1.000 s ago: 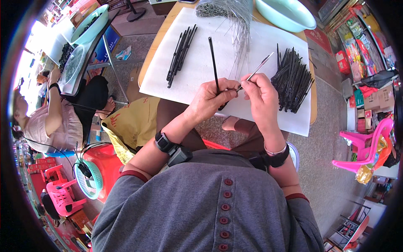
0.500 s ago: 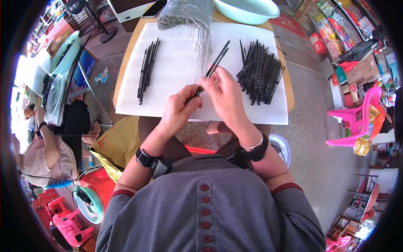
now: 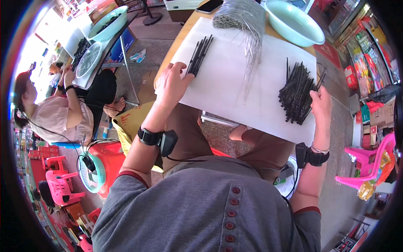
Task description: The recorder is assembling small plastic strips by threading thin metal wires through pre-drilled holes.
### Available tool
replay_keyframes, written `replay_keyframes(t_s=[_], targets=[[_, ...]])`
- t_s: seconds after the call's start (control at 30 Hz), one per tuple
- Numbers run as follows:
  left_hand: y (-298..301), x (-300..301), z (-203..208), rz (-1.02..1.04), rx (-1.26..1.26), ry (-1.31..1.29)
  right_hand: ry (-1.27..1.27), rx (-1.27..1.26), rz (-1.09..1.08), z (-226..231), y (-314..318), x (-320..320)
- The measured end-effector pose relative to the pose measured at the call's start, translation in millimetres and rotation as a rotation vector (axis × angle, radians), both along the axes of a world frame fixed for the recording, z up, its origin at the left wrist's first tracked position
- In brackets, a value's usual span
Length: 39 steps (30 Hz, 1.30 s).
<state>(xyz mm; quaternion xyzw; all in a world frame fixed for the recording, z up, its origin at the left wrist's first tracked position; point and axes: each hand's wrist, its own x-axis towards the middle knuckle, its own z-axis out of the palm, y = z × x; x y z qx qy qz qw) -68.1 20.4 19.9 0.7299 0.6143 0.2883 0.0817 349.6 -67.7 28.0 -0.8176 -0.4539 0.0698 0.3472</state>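
Small bundle: a few thin black rods (image 3: 200,53) lie side by side, slanting, on the left part of the white sheet (image 3: 235,94).
Left hand (image 3: 173,83): at the near end of that bundle, thumb and forefinger a little spread; whether they grip a rod I cannot tell.
Large pile: many more black rods (image 3: 296,94) lie heaped on the sheet's right side.
Right hand (image 3: 321,103): at the pile's right edge, thumb and fingers closed on a single black rod (image 3: 322,79), its end sticking up past them.
Far side of the sheet: a bunch of thin wires (image 3: 237,21) in clear plastic, loose strands trailing nearer; a pale green basin (image 3: 311,40) to its right, a phone (image 3: 210,6) to its left.
Under the sheet: a wooden table (image 3: 192,19).
Wrists: a dark band on each.
Farther left: a seated co-worker (image 3: 58,122) beside another table.
Farther right: a pink plastic chair (image 3: 364,161).
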Motion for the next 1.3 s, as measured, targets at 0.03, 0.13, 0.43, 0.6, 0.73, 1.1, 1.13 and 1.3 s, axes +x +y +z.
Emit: replay_keyframes(t_s=[0.03,0.13,0.43,0.6,0.73,1.1,1.13,1.3], targets=[[1,-5,-2,0.045,-0.073,0.077,-0.072,-0.022,-0.003,-3,4,-2],[7,-8,0,0.020,-0.134,0.039,-0.196,-0.025,0.014,-5,5,-15],[8,-19,-5,0.004,-0.139,-0.063,-0.120,0.302,0.395,-1,-8,-140],[-7,-18,2,0.023,-0.251,-0.692,0.126,0.234,0.569,1,-8,-182],[-21,-15,6,-0.001,-0.327,-0.912,0.341,0.081,0.648,2,-2,-205],[-62,27,-4,-0.517,-0.527,-1.029,1.043,0.107,0.671,7,9,-223],[-62,29,-6,-0.522,-0.612,-1.019,1.045,0.119,0.663,11,7,-218],[-51,38,-11,-0.585,-0.830,-0.912,0.874,0.024,0.646,14,3,-193]])
